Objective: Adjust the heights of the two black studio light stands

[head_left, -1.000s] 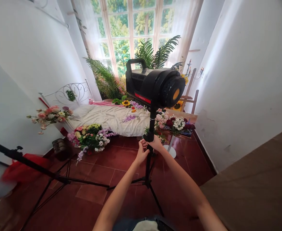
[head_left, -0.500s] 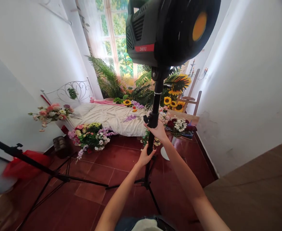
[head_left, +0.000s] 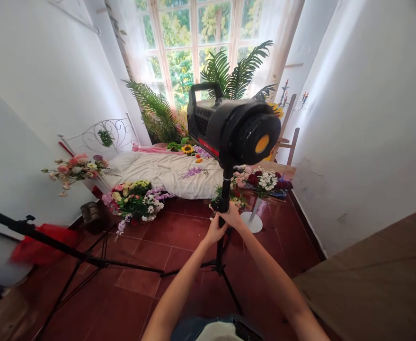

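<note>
Both hands (head_left: pixel 216 231) (head_left: pixel 232 216) clasp the stand (head_left: pixel 225 189), its lamp (head_left: pixel 225 130) lower than half-a-second earlier.

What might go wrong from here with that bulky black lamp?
The lamp tops a slim black stand, so it might tip. The left hand and right hand grip just below the black collar; skin could get pinched. A leg of the neighbouring black tripod ends beside the stand's; they might snag.

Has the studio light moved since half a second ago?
Yes, down: against the window, the studio light has dropped, so the upper right panes it hid now show above it.
</note>
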Demonstrator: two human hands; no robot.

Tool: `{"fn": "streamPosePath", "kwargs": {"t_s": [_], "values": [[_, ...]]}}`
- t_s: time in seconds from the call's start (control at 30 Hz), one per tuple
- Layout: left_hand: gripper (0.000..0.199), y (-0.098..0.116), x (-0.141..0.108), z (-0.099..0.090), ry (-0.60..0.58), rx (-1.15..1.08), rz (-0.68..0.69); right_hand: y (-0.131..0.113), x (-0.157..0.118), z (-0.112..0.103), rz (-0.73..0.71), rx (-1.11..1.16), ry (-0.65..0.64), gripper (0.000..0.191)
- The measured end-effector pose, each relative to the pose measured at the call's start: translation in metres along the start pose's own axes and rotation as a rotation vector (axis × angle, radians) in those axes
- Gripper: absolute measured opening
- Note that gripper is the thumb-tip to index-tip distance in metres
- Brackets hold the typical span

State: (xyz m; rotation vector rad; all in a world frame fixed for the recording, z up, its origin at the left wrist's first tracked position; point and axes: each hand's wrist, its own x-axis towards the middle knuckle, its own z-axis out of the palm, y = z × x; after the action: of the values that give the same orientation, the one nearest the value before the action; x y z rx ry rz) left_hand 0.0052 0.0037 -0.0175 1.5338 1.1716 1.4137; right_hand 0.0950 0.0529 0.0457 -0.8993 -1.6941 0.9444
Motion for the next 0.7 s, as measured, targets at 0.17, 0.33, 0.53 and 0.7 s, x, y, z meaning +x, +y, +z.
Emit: {"fn": "streamPosePath", "kwargs": {"t_s": [0.17,0.33,0.53,0.7], "values": [[0.036,0.011,0.004,0.002,0.032,0.025,-0.013,-0.055,0.03,-0.015,-0.04,-0.028,0.008,0.032],[0.034,0.021,0.024,0.011,0.114,-0.003,-0.126,-0.124,0.063,-0.033,-0.175,-0.109,0.118,0.035],[0.039,0.03,0.035,0.019,0.192,-0.048,-0.191,-0.141,0.075,-0.039,-0.19,-0.177,0.114,0.035],[0.032,0.02,0.032,0.023,0.28,-0.075,-0.24,-0.137,0.066,-0.037,-0.203,-0.189,0.108,0.039]]}}
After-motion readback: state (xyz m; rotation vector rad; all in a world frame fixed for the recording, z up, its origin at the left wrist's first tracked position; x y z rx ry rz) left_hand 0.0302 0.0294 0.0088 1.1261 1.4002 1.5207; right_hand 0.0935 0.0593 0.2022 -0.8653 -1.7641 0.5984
